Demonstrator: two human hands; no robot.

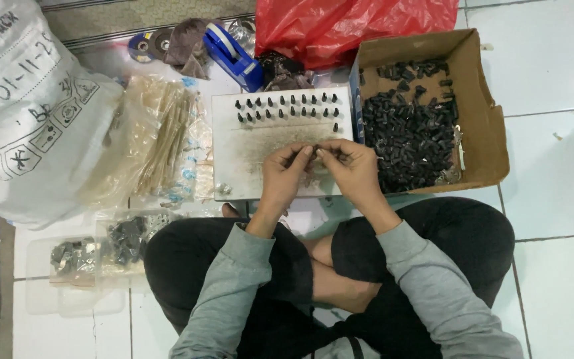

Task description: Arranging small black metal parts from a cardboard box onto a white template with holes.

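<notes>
Left hand [286,167] and right hand [348,166] meet fingertip to fingertip, pinched shut on a small dark piece [315,150] above the white board [234,149]. Judgement: grip close, align squarely, draw from the cardboard box [486,133].
</notes>
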